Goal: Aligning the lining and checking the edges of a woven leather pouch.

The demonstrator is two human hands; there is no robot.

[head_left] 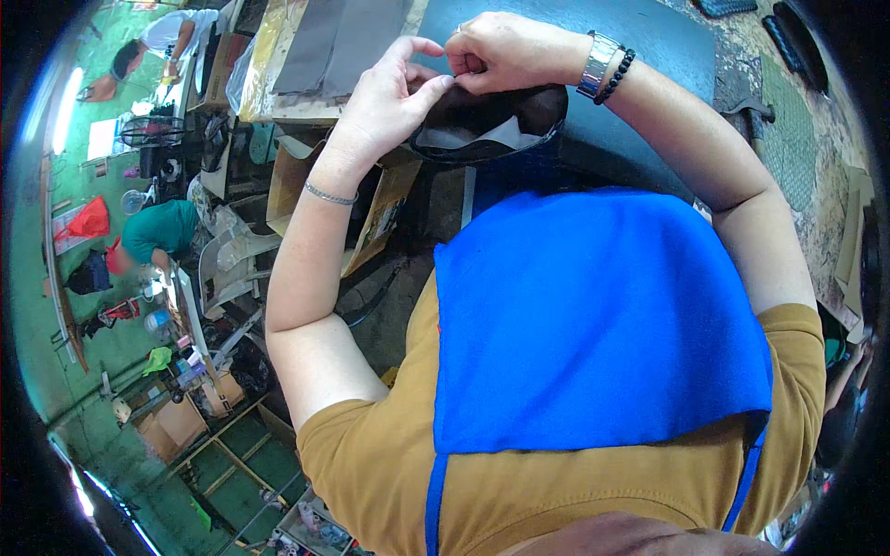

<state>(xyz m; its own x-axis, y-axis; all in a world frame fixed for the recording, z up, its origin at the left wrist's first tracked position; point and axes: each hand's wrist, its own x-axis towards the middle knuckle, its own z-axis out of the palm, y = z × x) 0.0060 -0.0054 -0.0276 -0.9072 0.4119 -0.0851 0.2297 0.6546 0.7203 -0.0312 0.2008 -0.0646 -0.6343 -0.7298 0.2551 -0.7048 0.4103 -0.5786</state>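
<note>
A black, bag-like leather piece stands open at the near edge of the worktable, with white lining showing inside its mouth. My left hand is at its left side, index finger reaching out and thumb pressed in toward the rim. Against that thumb, the closed fingertips of my right hand pinch at the same stretch of rim. Whether anything small, such as a thread, lies between the fingertips cannot be made out. Under the piece and beyond it spreads a dark blue-grey mat.
Right of the mat lie a hammer and a textured green sheet. Dark grey flat sheets lie at the table's left. Below them stands an open cardboard box. Two people are farther left.
</note>
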